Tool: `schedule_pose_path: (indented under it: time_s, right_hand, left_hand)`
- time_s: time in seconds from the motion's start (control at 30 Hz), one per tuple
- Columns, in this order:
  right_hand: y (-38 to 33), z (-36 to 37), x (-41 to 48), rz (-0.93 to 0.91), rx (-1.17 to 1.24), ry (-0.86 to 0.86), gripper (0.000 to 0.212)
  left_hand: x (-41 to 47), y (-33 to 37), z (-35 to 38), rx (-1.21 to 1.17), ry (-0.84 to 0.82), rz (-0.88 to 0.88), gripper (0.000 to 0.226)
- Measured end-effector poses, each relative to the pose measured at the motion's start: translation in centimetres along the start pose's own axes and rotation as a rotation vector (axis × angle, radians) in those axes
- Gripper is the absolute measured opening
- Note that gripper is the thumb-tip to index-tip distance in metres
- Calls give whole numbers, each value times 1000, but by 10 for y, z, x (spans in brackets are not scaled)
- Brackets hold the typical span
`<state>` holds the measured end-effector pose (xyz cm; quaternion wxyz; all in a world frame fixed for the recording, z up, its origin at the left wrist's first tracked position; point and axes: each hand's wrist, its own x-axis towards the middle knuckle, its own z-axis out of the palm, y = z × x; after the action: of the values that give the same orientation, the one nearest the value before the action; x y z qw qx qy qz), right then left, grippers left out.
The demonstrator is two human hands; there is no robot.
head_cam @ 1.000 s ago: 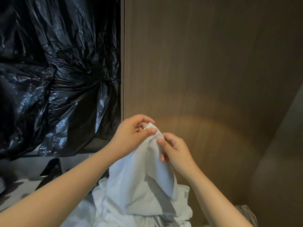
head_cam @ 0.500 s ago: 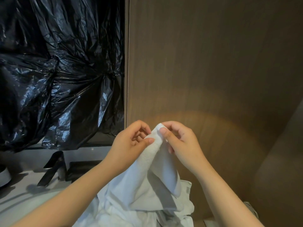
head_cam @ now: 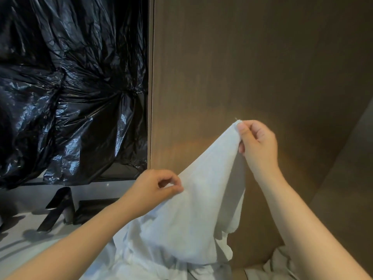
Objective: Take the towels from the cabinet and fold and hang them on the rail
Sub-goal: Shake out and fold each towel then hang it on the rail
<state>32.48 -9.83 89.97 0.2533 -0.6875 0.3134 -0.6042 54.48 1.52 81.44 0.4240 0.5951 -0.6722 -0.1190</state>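
Observation:
A white towel (head_cam: 193, 215) hangs stretched between my two hands in front of a brown wooden panel. My right hand (head_cam: 258, 144) pinches one corner of it, raised up high on the right. My left hand (head_cam: 155, 188) pinches the towel's edge lower down, to the left. The rest of the towel drapes down onto a heap of white cloth (head_cam: 141, 265) at the bottom of the view. No rail and no cabinet shelf are in sight.
The brown wooden panel (head_cam: 252, 67) fills the right side, with a narrow vertical trim at its left edge. Crumpled black plastic sheeting (head_cam: 70, 87) covers the upper left. Below it lie a grey countertop (head_cam: 18, 249) and a dark angular fixture (head_cam: 56, 211).
My hands were close together on one corner of the towel. They have drawn apart: the right hand went up and right with the corner, the left slid down along the edge.

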Motion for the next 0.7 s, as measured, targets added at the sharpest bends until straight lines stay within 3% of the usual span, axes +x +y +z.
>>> schedule_pose_path:
  time_s: [0.2, 0.4, 0.57, 0.7]
  right_hand:
    - [0, -21, 33, 23, -80, 70, 27]
    - [3, -23, 40, 9, -141, 88, 30]
    - [17, -29, 41, 49, -153, 108, 30]
    - [27, -26, 37, 84, -161, 101, 30]
  left_hand:
    - [-7, -31, 13, -14, -87, -143, 11]
    - [-5, -37, 21, -59, -116, -133, 11]
    - [-11, -50, 16, -136, -213, -204, 13]
    - [-20, -62, 19, -167, -197, -252, 19]
